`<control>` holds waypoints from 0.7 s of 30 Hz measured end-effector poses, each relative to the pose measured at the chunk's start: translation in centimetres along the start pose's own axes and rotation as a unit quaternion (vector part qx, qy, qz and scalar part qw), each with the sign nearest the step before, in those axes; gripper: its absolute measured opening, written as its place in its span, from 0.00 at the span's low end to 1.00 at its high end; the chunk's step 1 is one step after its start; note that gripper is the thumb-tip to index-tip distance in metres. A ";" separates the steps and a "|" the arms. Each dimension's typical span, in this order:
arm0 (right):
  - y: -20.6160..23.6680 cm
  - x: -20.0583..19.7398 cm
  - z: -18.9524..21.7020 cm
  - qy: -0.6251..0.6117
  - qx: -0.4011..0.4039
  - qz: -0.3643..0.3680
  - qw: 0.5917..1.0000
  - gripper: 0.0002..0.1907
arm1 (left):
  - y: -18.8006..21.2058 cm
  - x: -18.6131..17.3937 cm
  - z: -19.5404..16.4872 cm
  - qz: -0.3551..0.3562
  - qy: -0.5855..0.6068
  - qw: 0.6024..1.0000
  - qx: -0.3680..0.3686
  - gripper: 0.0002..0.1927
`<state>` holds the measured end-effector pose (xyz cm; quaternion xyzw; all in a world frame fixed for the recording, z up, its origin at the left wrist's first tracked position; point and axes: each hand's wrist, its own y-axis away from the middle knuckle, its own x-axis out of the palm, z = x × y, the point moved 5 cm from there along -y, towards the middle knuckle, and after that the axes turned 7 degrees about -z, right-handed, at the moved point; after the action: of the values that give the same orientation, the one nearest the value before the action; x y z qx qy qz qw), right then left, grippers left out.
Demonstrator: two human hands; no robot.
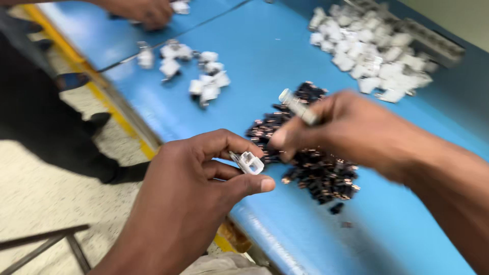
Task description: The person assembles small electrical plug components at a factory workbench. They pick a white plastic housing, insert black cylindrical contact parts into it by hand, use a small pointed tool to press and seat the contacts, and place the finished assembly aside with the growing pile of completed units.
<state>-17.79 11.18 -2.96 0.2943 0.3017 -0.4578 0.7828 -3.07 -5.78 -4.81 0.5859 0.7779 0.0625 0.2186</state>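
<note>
My left hand (191, 201) pinches a small white plastic part (249, 163) between thumb and fingers; my right hand (351, 132) grips a pale cylindrical tool (297, 106) above the blue counter (407, 224).

**Colours on my bench**

The table (285, 46) before me is bright blue, edged by a yellow strip (109, 109). In my left hand (193, 203) sits a white plug (249, 163) with a grey metal pin. My right hand (346, 130) holds a pale grey-white tool (297, 106). The small parts (313, 163) beneath are black with copper glints. Both heaps of housings (372, 48) are white. The floor (46, 188) is cream, finely speckled.
</note>
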 end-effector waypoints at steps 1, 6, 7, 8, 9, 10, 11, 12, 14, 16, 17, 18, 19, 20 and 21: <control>-1.0 0.4 0.7 0.003 -0.033 -0.006 0.999 0.14 | 0.3 -0.8 0.4 -0.019 -0.016 0.999 -0.029 0.16; -6.0 1.1 3.7 0.364 -0.031 -0.043 0.930 0.14 | 1.1 -3.0 1.2 -0.040 0.005 0.998 -0.051 0.18; -6.6 1.2 4.0 0.391 -0.031 -0.030 0.920 0.14 | 1.1 -3.3 1.2 -0.040 0.013 0.998 -0.050 0.17; -7.0 1.4 4.0 0.415 -0.030 -0.019 0.909 0.14 | 1.1 -3.6 1.1 -0.039 0.020 0.998 -0.050 0.17; -7.2 1.7 3.9 0.438 -0.026 -0.009 0.898 0.14 | 1.0 -3.8 0.9 -0.041 0.012 0.998 -0.043 0.16; -7.4 1.9 4.0 0.459 -0.048 -0.011 0.887 0.13 | 0.9 -4.0 0.6 -0.039 0.003 0.999 -0.036 0.15; -7.4 2.0 3.8 0.480 -0.066 -0.012 0.875 0.13 | 0.9 -4.0 0.4 -0.041 -0.004 0.998 -0.041 0.14; -7.2 1.9 3.6 0.501 -0.080 -0.015 0.862 0.12 | 0.9 -3.9 0.1 -0.040 -0.013 0.998 -0.045 0.14; -6.1 0.6 3.8 0.391 -0.120 -0.103 0.907 0.14 | 0.8 -3.4 -0.7 -0.035 -0.039 0.997 -0.049 0.15; -4.6 -1.0 3.5 0.217 -0.067 -0.146 0.963 0.12 | 0.7 -3.1 -1.7 -0.046 -0.068 0.995 -0.050 0.16; -3.4 -2.1 2.9 0.096 0.007 -0.141 0.985 0.10 | 0.6 -3.0 -2.1 -0.054 -0.080 0.994 -0.050 0.17; -1.9 -2.4 3.0 -0.022 0.011 -0.104 0.994 0.09 | 0.6 -2.8 -2.5 -0.062 -0.085 0.993 -0.048 0.16; -0.3 -2.5 3.2 -0.139 0.015 -0.066 0.988 0.09 | 0.6 -2.5 -2.9 -0.067 -0.090 0.993 -0.036 0.16; 1.5 -2.5 3.1 -0.155 0.035 -0.051 0.986 0.09 | 0.7 -2.1 -3.3 -0.072 -0.096 0.992 -0.024 0.16; 3.3 -2.3 2.9 -0.171 0.056 -0.036 0.983 0.09 | 0.9 -1.7 -3.7 -0.075 -0.101 0.992 -0.002 0.15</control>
<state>-15.12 11.64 1.20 0.2444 0.1478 -0.5454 0.7880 -3.42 -6.52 -0.66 0.5285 0.7934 -0.0120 0.3018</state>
